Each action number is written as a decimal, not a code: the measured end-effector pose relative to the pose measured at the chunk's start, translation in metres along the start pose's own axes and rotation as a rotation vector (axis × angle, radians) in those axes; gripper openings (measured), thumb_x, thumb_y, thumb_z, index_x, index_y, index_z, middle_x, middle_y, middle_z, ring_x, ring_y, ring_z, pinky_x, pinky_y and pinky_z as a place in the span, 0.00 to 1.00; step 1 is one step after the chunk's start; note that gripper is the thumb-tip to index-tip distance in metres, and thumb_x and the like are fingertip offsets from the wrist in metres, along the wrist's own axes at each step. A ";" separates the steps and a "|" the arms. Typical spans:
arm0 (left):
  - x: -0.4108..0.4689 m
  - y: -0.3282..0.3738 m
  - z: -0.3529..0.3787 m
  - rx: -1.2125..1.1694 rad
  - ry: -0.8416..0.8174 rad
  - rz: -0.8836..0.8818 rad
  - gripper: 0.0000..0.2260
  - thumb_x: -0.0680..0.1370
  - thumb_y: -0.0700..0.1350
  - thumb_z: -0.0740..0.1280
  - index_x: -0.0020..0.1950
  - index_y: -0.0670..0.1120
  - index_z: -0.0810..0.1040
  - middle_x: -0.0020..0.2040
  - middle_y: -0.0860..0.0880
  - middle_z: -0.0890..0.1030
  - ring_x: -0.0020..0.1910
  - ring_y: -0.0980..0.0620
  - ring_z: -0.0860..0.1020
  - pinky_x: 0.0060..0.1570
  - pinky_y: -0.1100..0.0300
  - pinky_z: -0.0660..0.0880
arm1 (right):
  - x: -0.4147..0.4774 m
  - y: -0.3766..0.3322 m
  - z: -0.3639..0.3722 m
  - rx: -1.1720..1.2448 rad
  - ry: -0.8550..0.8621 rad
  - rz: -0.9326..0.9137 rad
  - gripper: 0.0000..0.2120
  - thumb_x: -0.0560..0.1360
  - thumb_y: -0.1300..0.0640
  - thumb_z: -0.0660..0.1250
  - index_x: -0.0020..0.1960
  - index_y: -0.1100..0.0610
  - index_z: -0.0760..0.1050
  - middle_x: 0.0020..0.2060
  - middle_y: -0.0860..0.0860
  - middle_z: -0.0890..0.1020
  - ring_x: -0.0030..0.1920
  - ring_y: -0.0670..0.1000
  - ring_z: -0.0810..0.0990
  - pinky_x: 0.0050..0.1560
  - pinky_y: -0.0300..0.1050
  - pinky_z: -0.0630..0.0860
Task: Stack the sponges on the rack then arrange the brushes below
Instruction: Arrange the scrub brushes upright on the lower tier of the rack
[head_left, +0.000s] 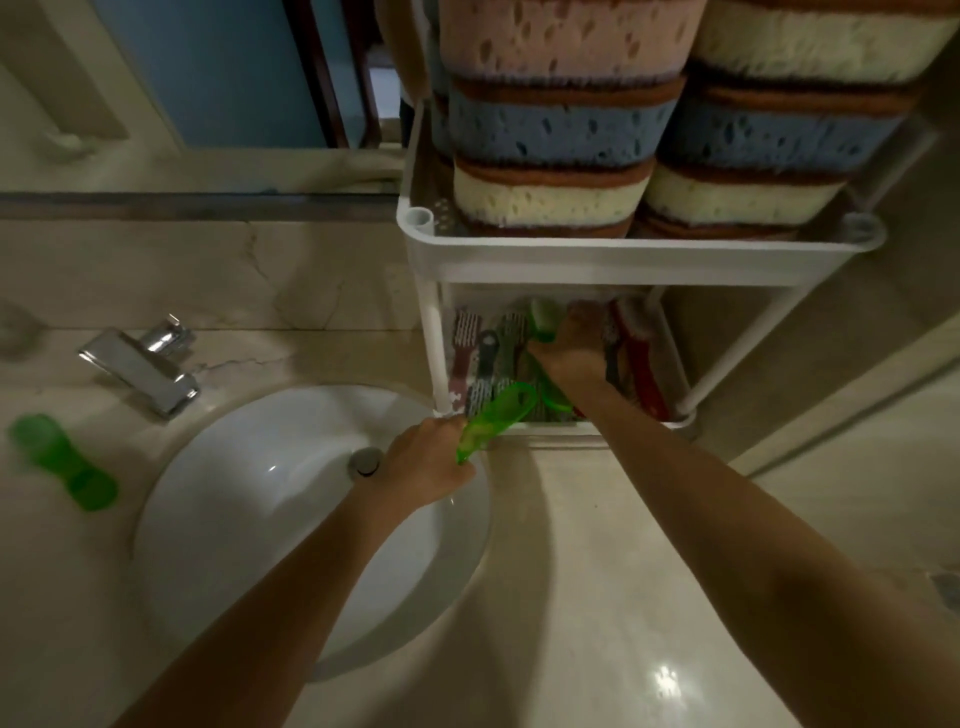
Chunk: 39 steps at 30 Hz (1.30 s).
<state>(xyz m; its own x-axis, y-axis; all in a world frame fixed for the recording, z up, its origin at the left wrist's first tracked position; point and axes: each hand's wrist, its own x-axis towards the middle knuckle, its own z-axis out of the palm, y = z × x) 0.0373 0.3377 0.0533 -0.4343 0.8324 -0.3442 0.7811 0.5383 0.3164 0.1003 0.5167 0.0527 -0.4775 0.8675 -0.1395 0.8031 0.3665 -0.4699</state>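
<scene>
A white two-tier rack (639, 260) stands on the counter right of the sink. Its top shelf carries two stacks of sponges (561, 130) in pink, blue and cream layers. Several brushes (483, 353) lie side by side on the lower shelf, with a red brush (641, 358) at the right. My left hand (431, 462) grips a translucent green brush (498, 415) by its handle at the rack's front edge. Inside the lower shelf, my right hand (571, 343) is closed around another green brush (545, 317).
A white round sink (234, 519) with a chrome faucet (145, 364) lies to the left. One more green brush (62, 462) rests on the marble counter (597, 597) at the far left. A mirror (208, 73) runs along the back wall.
</scene>
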 end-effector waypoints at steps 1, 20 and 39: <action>0.000 0.000 0.000 0.009 0.005 -0.011 0.16 0.74 0.44 0.64 0.61 0.43 0.71 0.61 0.40 0.77 0.57 0.41 0.77 0.50 0.54 0.75 | 0.004 0.000 0.002 -0.028 -0.006 0.003 0.35 0.76 0.48 0.63 0.74 0.65 0.53 0.72 0.63 0.61 0.72 0.61 0.61 0.70 0.49 0.60; 0.000 -0.003 -0.003 -0.047 0.020 -0.042 0.15 0.74 0.44 0.64 0.60 0.42 0.71 0.56 0.39 0.79 0.53 0.40 0.79 0.47 0.52 0.76 | 0.005 0.001 0.015 -0.141 0.115 -0.018 0.30 0.77 0.48 0.59 0.66 0.73 0.65 0.53 0.66 0.79 0.53 0.63 0.80 0.47 0.50 0.78; 0.020 0.080 -0.022 0.140 0.172 0.289 0.17 0.74 0.33 0.63 0.59 0.46 0.78 0.56 0.45 0.78 0.62 0.45 0.71 0.70 0.55 0.57 | -0.059 0.074 -0.079 0.155 -0.533 -0.306 0.07 0.75 0.66 0.66 0.42 0.58 0.80 0.31 0.45 0.76 0.27 0.31 0.73 0.34 0.23 0.68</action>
<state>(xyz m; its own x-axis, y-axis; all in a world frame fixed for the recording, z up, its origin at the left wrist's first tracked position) 0.0813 0.3998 0.0908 -0.2462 0.9640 -0.1001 0.9313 0.2639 0.2511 0.2156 0.5194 0.0945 -0.8216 0.4294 -0.3750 0.5599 0.4841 -0.6724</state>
